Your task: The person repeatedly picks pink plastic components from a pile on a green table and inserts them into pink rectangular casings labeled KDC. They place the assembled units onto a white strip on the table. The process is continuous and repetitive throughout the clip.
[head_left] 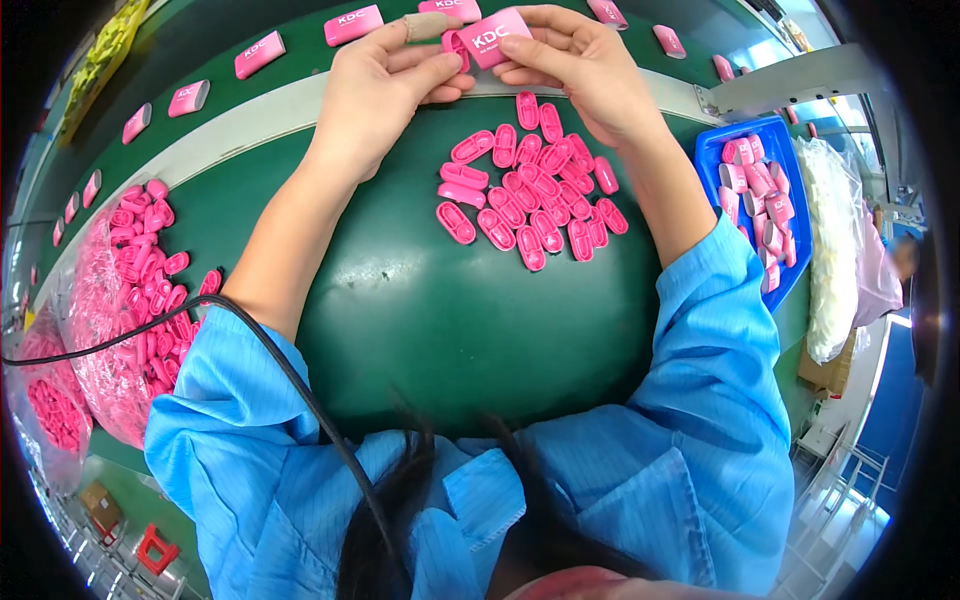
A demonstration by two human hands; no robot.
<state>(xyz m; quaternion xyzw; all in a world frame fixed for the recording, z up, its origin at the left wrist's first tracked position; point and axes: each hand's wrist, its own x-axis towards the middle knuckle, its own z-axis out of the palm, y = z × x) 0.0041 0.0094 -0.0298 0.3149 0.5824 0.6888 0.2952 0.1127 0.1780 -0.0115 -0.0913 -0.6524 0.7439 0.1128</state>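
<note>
My left hand [385, 85] and my right hand [575, 65] meet at the far edge of the green work mat [430, 310]. Together they hold a pink rectangular plastic case [492, 38] with white print. My left fingers also pinch a small pink cap [456, 47] against the case's left end. A bandage wraps one left finger. Just below the hands lies a pile of several pink oval caps [530, 190] on the mat.
Several finished pink cases [352, 25] lie spaced along the green conveyor belt behind the mat. A blue tray [715, 160] of pink cases stands at the right, beside a white bag [830, 250]. Clear bags of pink caps [130, 300] sit at the left. A black cable [290, 375] crosses my left sleeve.
</note>
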